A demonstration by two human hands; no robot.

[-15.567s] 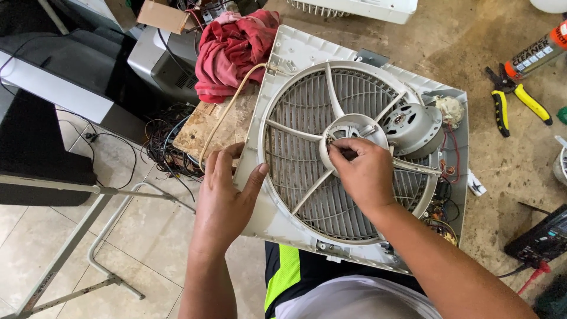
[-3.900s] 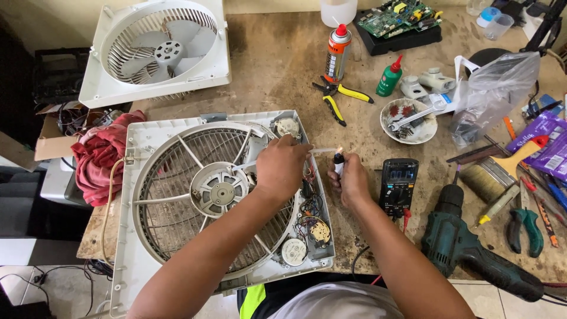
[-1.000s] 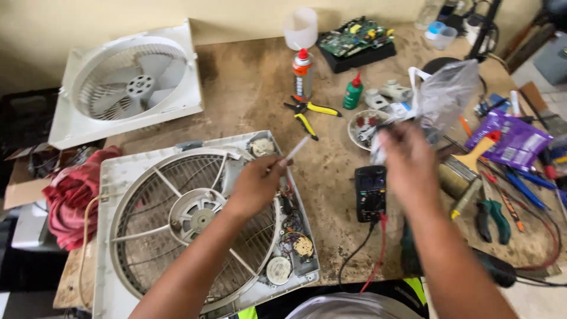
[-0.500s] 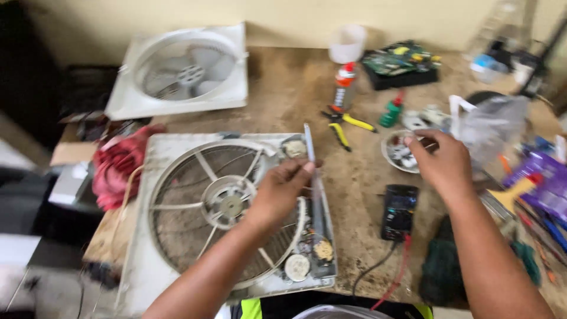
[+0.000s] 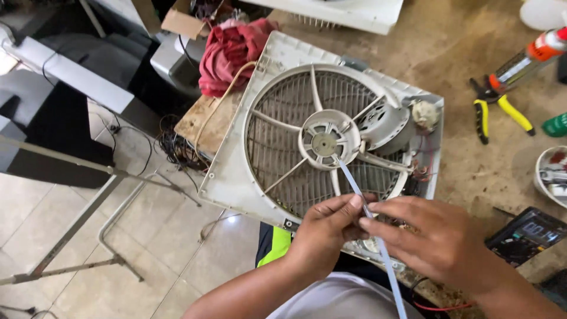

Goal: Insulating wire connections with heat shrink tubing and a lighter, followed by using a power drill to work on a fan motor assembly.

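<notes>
**Both hands meet on the white strip over the fan housing**

Since half a second ago the right hand (image 5: pixel 440 242) has come off the far side of the bench and joined the left hand (image 5: pixel 328 227) at 6 o'clock, and the view has swung left, so the bench edge and the floor now fill the left half.

Both hands pinch a thin white strip (image 5: pixel 363 204), fingertips close together, thumb and fingers closed on it. The strip runs slantwise from near the hub (image 5: pixel 323 142) of the fan housing (image 5: pixel 236 171) down past the hands toward 6 o'clock.

The fan housing lies flat on a worn, stained wooden bench (image 5: pixel 443 53), one corner hanging over the edge. At 11 o'clock a red cloth (image 5: pixel 227 47) is bunched against the housing. At 2 o'clock lie yellow-handled pliers (image 5: pixel 499 109) and, just beyond, a tube with an orange cap (image 5: pixel 528 56). A multimeter (image 5: pixel 525 233) sits at 4 o'clock, a small bowl (image 5: pixel 552 174) of parts just above it.

Off the bench, at 9 o'clock, is pale tiled floor (image 5: pixel 71 224) with a metal tube frame (image 5: pixel 112 218) and a tangle of black cables (image 5: pixel 174 145).
</notes>
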